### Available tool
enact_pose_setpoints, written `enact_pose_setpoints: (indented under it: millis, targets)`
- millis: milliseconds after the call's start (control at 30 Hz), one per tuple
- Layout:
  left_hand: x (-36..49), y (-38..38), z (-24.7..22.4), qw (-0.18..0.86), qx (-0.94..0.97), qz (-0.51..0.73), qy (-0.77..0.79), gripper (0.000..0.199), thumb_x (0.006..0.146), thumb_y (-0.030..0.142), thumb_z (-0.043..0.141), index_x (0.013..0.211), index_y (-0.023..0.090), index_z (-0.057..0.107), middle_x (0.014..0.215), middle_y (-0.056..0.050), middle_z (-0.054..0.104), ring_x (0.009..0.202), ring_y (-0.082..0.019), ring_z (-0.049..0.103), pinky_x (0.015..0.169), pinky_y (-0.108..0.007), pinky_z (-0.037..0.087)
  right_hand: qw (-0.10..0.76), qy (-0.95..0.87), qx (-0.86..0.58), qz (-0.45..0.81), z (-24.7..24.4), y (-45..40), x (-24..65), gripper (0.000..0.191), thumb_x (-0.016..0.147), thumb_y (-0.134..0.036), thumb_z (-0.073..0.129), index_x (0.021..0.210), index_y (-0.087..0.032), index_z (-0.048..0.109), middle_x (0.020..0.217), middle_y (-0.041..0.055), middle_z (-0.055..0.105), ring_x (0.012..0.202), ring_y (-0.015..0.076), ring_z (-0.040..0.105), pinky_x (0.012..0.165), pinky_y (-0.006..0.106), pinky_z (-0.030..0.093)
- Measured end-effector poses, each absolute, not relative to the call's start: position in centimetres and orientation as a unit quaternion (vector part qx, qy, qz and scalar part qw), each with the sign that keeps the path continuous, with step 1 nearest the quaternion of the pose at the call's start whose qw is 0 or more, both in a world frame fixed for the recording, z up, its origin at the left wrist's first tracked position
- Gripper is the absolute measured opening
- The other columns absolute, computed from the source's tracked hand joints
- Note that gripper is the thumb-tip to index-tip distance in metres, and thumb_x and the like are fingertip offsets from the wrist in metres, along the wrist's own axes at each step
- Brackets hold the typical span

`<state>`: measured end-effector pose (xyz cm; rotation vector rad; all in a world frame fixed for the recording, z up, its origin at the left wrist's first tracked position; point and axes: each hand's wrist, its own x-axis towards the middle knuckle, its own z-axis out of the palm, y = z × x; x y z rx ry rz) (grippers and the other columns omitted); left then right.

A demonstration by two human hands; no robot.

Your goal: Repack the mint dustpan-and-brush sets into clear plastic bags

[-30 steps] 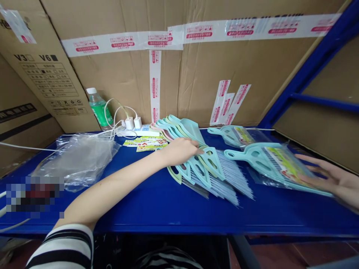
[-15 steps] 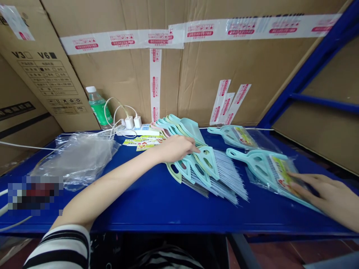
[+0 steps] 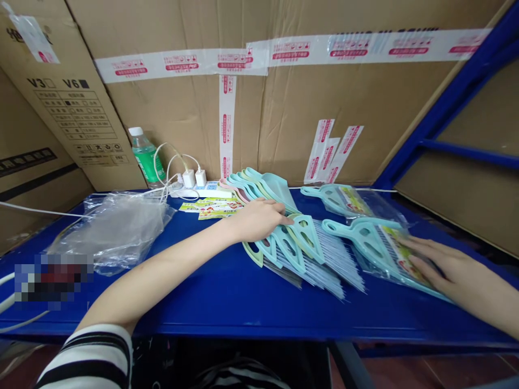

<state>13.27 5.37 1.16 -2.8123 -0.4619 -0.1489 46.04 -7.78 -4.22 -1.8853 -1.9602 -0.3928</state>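
A fan of small pastel hand brushes lies mid-table, with blue dustpans behind them. My left hand is closed on the top blue brush, its fingertips at the brush's head; the handle is hidden under the palm. To the right, a bagged blue brush and dustpan set with a printed card lies on the table. My right hand rests on this set's card end, fingers apart and slightly blurred. Another bagged set lies behind it.
Clear plastic bags are piled on the left of the blue table. Printed cards, a power strip with chargers and a green-labelled bottle stand or lie at the back. Cardboard walls the rear.
The bagged set under my right hand has shifted slightly left, with the hand moving along. The top brush under my left hand has moved a little to the right.
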Motion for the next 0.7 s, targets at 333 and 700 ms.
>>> enact_pose_setpoints:
  millis: [333, 700]
  targets:
    - [14.1, 7.2, 2.1, 0.074, -0.980, -0.080, -0.165, 0.032, 0.097, 0.020, 0.042, 0.115, 0.021, 0.068, 0.107, -0.006, 0.071, 0.096, -0.018, 0.067, 0.082, -0.031, 0.052, 0.195, -0.822, -0.535, 0.014, -0.5, -2.2, 37.2, 0.052, 0.092, -0.052, 0.036, 0.124, -0.020, 0.062, 0.137, 0.0125, 0.058, 0.130, 0.0296, 0.049, 0.107, 0.051, 0.042]
    - [15.3, 12.0, 2.7, 0.107, -0.960, -0.038, -0.255, 0.029, 0.091, 0.013, 0.048, 0.104, 0.018, 0.072, 0.102, -0.008, 0.073, 0.100, -0.022, 0.067, 0.081, -0.030, 0.049, 0.228, -0.858, -0.457, 0.053, -2.5, 0.6, 34.8, 0.052, 0.095, -0.053, 0.034, 0.123, -0.021, 0.064, 0.126, 0.0126, 0.064, 0.119, 0.0280, 0.058, 0.099, 0.046, 0.048]
